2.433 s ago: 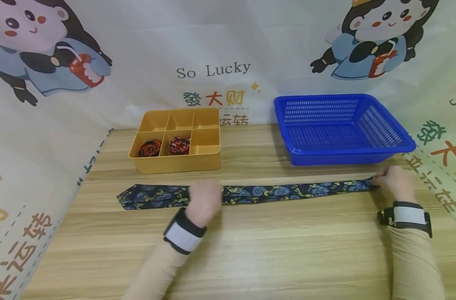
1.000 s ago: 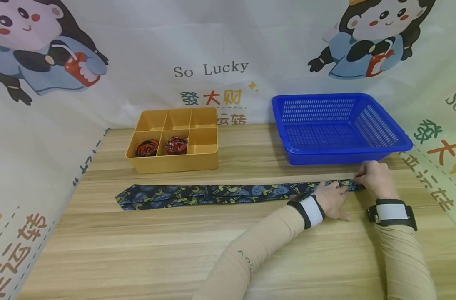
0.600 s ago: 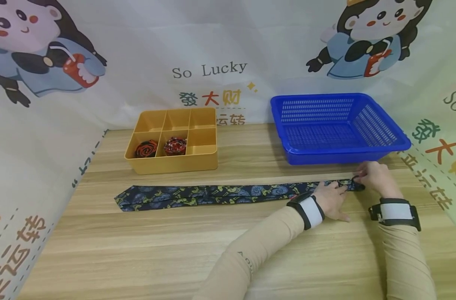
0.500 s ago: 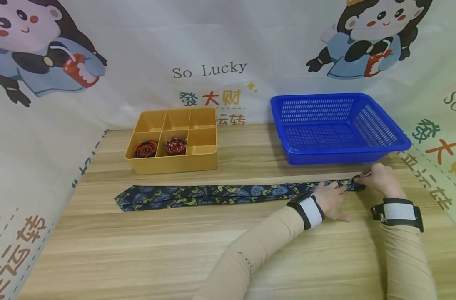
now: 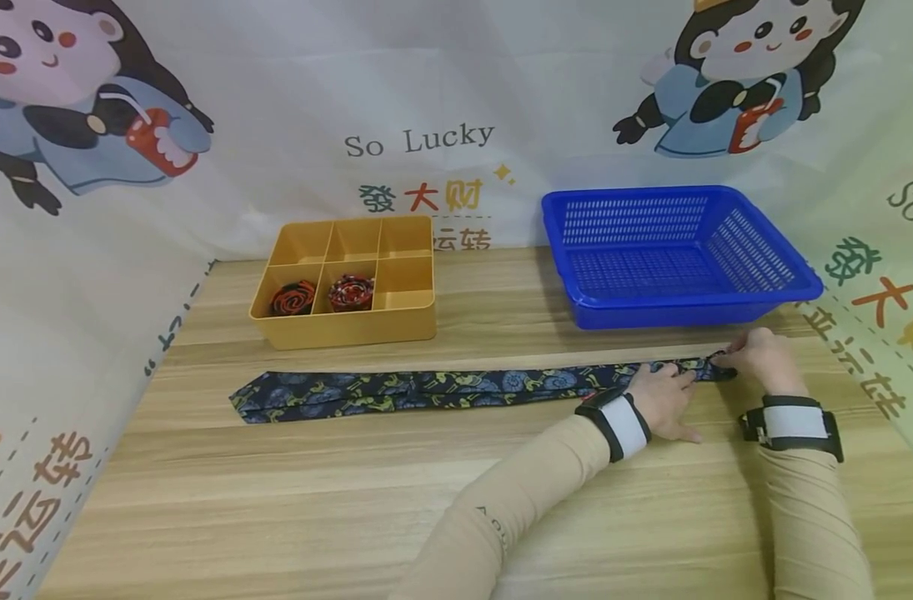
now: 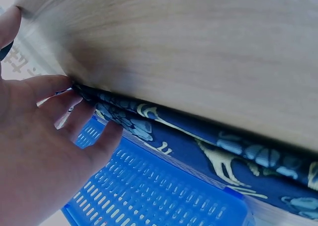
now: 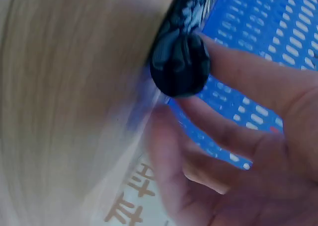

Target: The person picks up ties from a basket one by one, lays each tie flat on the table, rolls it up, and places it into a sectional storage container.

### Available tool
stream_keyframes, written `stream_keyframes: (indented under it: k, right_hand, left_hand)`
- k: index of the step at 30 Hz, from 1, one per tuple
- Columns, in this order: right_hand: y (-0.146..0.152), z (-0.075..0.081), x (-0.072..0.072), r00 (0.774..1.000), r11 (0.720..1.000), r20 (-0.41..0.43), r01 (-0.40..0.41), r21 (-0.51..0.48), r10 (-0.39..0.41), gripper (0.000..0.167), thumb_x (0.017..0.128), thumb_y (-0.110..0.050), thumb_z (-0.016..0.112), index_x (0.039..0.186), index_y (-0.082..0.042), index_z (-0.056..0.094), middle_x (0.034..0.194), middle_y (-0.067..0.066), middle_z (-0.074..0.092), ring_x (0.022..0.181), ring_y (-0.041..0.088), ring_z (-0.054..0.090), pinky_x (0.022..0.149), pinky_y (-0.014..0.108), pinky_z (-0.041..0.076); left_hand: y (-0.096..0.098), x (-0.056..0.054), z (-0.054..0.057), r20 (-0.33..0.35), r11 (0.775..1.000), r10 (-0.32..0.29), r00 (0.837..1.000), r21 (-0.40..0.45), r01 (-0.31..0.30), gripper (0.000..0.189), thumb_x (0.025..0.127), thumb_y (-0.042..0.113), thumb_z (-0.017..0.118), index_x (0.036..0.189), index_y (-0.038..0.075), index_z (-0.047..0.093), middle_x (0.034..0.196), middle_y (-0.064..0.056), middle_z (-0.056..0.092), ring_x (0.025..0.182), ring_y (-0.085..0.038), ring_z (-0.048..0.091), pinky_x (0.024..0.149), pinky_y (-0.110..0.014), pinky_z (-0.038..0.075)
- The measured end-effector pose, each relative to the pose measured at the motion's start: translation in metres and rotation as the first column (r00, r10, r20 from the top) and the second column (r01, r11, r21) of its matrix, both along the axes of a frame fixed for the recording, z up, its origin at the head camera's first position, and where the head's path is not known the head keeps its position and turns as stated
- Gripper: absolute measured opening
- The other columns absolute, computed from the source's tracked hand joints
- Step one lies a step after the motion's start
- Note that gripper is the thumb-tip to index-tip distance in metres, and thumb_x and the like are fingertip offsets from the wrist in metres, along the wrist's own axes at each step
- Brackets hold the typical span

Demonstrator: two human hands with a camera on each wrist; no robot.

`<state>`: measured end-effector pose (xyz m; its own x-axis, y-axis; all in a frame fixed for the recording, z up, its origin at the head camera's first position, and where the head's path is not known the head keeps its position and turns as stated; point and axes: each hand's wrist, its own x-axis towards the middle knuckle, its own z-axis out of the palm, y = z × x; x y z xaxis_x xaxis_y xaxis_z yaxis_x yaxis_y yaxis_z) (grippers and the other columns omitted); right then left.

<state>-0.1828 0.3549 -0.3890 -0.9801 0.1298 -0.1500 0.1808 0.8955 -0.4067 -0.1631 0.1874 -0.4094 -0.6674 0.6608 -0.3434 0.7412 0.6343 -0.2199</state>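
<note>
A dark blue necktie (image 5: 441, 390) with yellow-green and light blue figures lies lengthwise across the table, its wide pointed end at the left. Near its narrow right end, my left hand (image 5: 660, 402) rests on it with spread fingers; in the left wrist view, the fingertips meet the tie's edge (image 6: 189, 144). My right hand (image 5: 762, 362) pinches the narrow end. Seen from the right wrist, that end is turned over into a small rounded roll (image 7: 180, 67) with fingers against it. Part of the narrow end is hidden under the hands.
Behind the tie at the left stands a yellow six-compartment box (image 5: 351, 327), with two rolled reddish ties (image 5: 293, 297) in separate front compartments. A blue perforated basket (image 5: 674, 315) stands at the back right, close beyond the right hand. Printed cloth (image 5: 426, 75) walls the table's back and sides.
My left hand has slid right from the tie's middle to near its narrow end and spread its fingers there. My right hand has shifted slightly left and turned the narrow end over.
</note>
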Motion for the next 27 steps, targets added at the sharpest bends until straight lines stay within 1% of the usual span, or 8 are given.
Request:
stream_keyframes:
  k: [3, 8, 12, 16, 19, 23, 25, 27]
  right_hand:
    - [0.001, 0.002, 0.000, 0.999, 1.000, 0.045, -0.016, -0.006, 0.016, 0.035, 0.081, -0.020, 0.068, 0.091, 0.012, 0.059, 0.089, 0.029, 0.061, 0.078, 0.036, 0.056, 0.059, 0.035, 0.045]
    - [-0.007, -0.002, -0.002, 0.995, 0.995, -0.049, -0.091, -0.027, 0.089, 0.026, 0.075, -0.015, 0.075, 0.078, 0.002, 0.054, 0.074, 0.015, 0.057, 0.069, 0.027, 0.050, 0.054, 0.028, 0.037]
    - [-0.014, -0.004, -0.003, 0.983, 0.988, -0.096, -0.157, 0.004, 0.157, 0.028, 0.074, -0.013, 0.078, 0.070, -0.002, 0.052, 0.070, 0.012, 0.056, 0.066, 0.025, 0.047, 0.054, 0.028, 0.035]
    - [-0.017, 0.000, -0.004, 0.976, 0.979, -0.072, -0.202, 0.029, 0.204, 0.019, 0.078, -0.009, 0.072, 0.069, 0.002, 0.061, 0.065, 0.009, 0.061, 0.063, 0.023, 0.051, 0.053, 0.028, 0.037]
    - [-0.015, 0.003, -0.005, 0.976, 0.976, -0.026, -0.214, 0.041, 0.215, 0.016, 0.082, -0.008, 0.067, 0.079, 0.007, 0.065, 0.073, 0.018, 0.067, 0.068, 0.032, 0.059, 0.058, 0.035, 0.045]
    - [-0.008, 0.005, -0.006, 0.982, 0.983, 0.066, -0.180, 0.045, 0.177, 0.036, 0.085, -0.017, 0.067, 0.100, 0.014, 0.061, 0.104, 0.035, 0.062, 0.096, 0.052, 0.055, 0.078, 0.054, 0.048]
    - [-0.006, 0.005, -0.006, 0.982, 0.986, 0.108, -0.163, 0.044, 0.158, 0.043, 0.085, -0.022, 0.066, 0.106, 0.015, 0.060, 0.111, 0.036, 0.059, 0.103, 0.055, 0.051, 0.082, 0.057, 0.046]
    - [-0.005, 0.005, -0.006, 0.982, 0.989, 0.125, -0.147, 0.031, 0.142, 0.042, 0.084, -0.024, 0.067, 0.104, 0.013, 0.062, 0.110, 0.035, 0.060, 0.102, 0.053, 0.052, 0.080, 0.055, 0.046]
  left_hand:
    - [0.000, 0.000, 0.000, 0.003, 1.000, 0.001, 1.000, -0.006, -0.001, 0.075, 0.085, 0.076, 0.032, 0.149, 0.039, 0.020, 0.157, 0.023, 0.008, 0.143, 0.001, 0.013, 0.115, -0.027, 0.024]
    - [0.000, -0.001, 0.000, 0.003, 1.000, -0.006, 1.000, -0.006, 0.006, 0.076, 0.085, 0.076, 0.032, 0.149, 0.038, 0.020, 0.157, 0.023, 0.009, 0.143, 0.000, 0.014, 0.115, -0.028, 0.024]
    - [0.000, -0.001, 0.000, 0.009, 1.000, -0.002, 1.000, -0.001, 0.002, 0.076, 0.085, 0.076, 0.032, 0.149, 0.037, 0.021, 0.157, 0.024, 0.011, 0.142, 0.001, 0.015, 0.114, -0.029, 0.024]
    - [0.000, -0.001, 0.000, 0.012, 1.000, 0.006, 1.000, 0.009, -0.006, 0.075, 0.085, 0.076, 0.034, 0.149, 0.037, 0.023, 0.157, 0.024, 0.012, 0.142, 0.001, 0.015, 0.114, -0.028, 0.024]
    - [0.000, -0.001, -0.001, 0.011, 1.000, 0.008, 1.000, 0.008, -0.008, 0.075, 0.085, 0.076, 0.034, 0.149, 0.038, 0.023, 0.157, 0.024, 0.012, 0.142, 0.001, 0.015, 0.114, -0.028, 0.024]
    - [0.001, -0.001, -0.001, 0.010, 1.000, 0.009, 1.000, 0.000, -0.009, 0.075, 0.085, 0.076, 0.033, 0.149, 0.038, 0.021, 0.157, 0.024, 0.011, 0.142, 0.001, 0.014, 0.114, -0.028, 0.024]
    - [0.002, -0.001, 0.000, 0.020, 1.000, 0.011, 1.000, -0.001, -0.010, 0.075, 0.085, 0.076, 0.033, 0.149, 0.039, 0.021, 0.157, 0.024, 0.010, 0.143, 0.001, 0.013, 0.115, -0.028, 0.024]
    - [0.001, -0.003, 0.000, 0.038, 1.000, 0.011, 0.999, 0.007, -0.012, 0.075, 0.085, 0.076, 0.034, 0.149, 0.038, 0.021, 0.157, 0.024, 0.010, 0.144, 0.000, 0.013, 0.115, -0.028, 0.024]
